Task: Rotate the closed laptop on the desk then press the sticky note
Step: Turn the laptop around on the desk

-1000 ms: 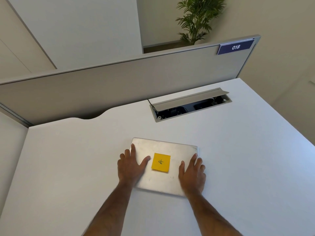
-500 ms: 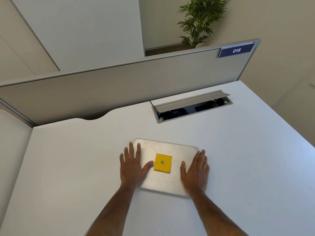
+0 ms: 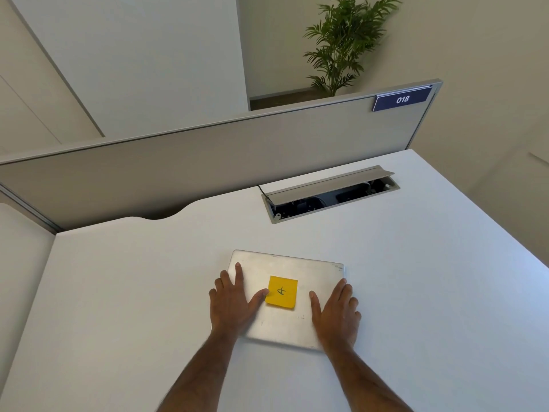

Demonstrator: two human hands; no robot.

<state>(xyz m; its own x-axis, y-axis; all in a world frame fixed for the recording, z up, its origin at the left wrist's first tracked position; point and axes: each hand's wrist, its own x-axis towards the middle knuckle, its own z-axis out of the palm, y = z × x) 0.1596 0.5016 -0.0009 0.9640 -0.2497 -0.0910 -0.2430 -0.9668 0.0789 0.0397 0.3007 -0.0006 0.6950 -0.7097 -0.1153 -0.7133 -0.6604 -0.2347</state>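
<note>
Closed laptop (image 3: 285, 298) flat on white surface (image 3: 416, 292), long axis left-right, slightly skewed. Sticky note (image 3: 281, 292) centred on lid, left thumb at its edge. Left hand (image 3: 233, 303) and right hand (image 3: 337, 312) flat at either end, fingers (image 3: 239, 272) spread, gripping nothing; left nearer the note.

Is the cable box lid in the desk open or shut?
Open: the cable box lid is tilted up, and dark sockets show beneath it.
</note>
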